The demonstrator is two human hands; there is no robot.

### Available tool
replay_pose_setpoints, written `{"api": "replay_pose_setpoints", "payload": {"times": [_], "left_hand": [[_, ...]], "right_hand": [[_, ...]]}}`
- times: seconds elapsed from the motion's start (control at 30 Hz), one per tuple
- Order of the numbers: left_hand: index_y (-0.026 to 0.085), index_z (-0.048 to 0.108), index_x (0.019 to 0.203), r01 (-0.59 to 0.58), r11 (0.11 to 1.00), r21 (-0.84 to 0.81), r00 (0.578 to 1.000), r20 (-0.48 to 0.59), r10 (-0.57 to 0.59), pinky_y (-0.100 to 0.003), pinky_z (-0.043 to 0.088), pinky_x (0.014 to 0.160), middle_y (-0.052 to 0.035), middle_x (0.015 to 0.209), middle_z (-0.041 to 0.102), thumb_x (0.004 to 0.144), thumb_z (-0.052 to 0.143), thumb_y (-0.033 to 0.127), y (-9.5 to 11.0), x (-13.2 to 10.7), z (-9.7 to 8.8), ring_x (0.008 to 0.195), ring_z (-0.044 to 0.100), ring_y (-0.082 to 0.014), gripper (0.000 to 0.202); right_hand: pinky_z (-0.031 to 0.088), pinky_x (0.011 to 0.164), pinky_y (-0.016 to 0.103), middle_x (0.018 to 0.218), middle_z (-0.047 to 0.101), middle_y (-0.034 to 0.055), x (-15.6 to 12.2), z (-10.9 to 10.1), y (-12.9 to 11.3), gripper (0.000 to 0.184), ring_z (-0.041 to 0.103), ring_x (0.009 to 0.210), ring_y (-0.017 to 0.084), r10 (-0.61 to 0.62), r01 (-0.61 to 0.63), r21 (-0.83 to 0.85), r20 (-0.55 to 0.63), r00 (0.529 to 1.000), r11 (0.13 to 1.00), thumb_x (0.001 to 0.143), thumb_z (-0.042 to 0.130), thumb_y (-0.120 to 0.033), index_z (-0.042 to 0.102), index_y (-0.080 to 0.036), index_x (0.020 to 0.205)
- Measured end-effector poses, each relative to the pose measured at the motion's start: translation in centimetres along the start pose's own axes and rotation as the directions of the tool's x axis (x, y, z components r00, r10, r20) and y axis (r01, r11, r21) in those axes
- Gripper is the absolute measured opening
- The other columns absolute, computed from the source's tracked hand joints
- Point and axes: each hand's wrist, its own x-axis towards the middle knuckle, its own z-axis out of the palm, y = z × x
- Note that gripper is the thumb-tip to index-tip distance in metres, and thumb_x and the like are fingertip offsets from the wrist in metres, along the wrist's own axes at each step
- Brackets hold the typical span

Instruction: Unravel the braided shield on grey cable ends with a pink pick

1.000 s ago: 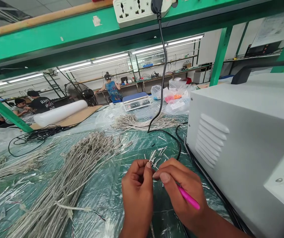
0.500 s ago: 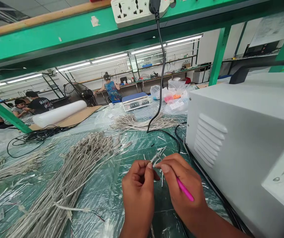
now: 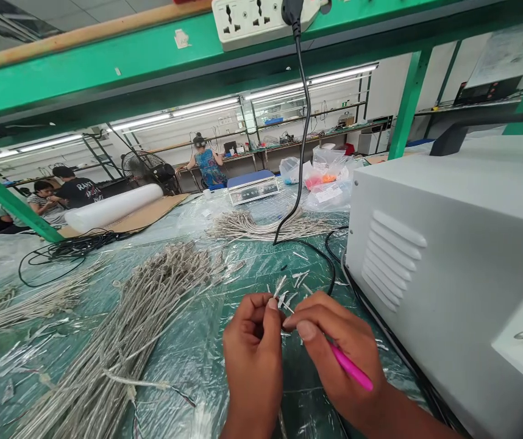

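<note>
wire end (image 3: 284, 306): thin silvery bit sitting right where the fingertips of both hands meet, just above the bench (image 3: 197, 366); too small to make out much more tbh
left hand (image 3: 252, 353): curled up tight, thumb and forefinger pinched on the wire end; knuckles facing the camera
right hand (image 3: 334, 347): closed too, thumb tip pressed up to the same wire end; a pink tool (image 3: 351, 368) is tucked in its grip, the handle poking out back toward the wrist
loose scraps (image 3: 294, 281): short silvery offcuts on the plastic film just past the fingertips
cable bundle (image 3: 142, 317): big grey heap lying to the left of the left hand, not touching it
white machine (image 3: 448, 256): boxy, vented side, near the right hand
black cord (image 3: 305, 140): hangs from the power strip (image 3: 261, 18) overhead down to the bench beyond the hands
</note>
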Motion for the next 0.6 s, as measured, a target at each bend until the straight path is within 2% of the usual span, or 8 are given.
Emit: {"api": "replay_pose_setpoints", "payload": {"times": [0.3,0.47,0.6], "left_hand": [[0.017,0.062,0.075,0.039,0.999,-0.019,0.999,-0.03,-0.039,-0.019,0.033,0.05,0.0051,0.056,0.049,0.082,0.067,0.035,0.9,-0.5,0.5,0.051,0.037,-0.0082,0.02],[0.017,0.063,0.073,0.034,0.999,-0.028,0.998,-0.055,-0.036,-0.019,0.036,0.051,0.0046,0.056,0.05,0.081,0.067,0.033,1.2,-0.5,0.7,0.051,0.041,-0.0085,0.019],[0.018,0.062,0.073,0.035,0.998,-0.05,0.998,-0.053,-0.038,-0.02,0.039,0.054,0.0077,0.049,0.041,0.08,0.067,0.034,1.3,-0.5,0.8,0.05,0.044,-0.0094,0.018]], "right_hand": [[0.046,0.067,0.023,0.082,0.062,0.0008,0.3,0.0,0.0,0.022,0.058,0.074,0.011,0.014,-0.014,0.015,0.006,1.0,1.0,0.091,0.051,-0.008,0.069,-0.02,0.093],[0.048,0.069,0.023,0.083,0.062,0.001,0.2,0.1,0.0,0.023,0.06,0.077,0.011,0.022,-0.022,0.005,-0.009,1.0,1.0,0.092,0.05,-0.008,0.07,-0.02,0.093],[0.048,0.068,0.023,0.082,0.061,0.0013,0.3,0.1,0.0,0.024,0.059,0.075,0.011,0.026,-0.027,-0.001,-0.034,0.999,1.0,0.093,0.049,-0.009,0.07,-0.02,0.093]]}}
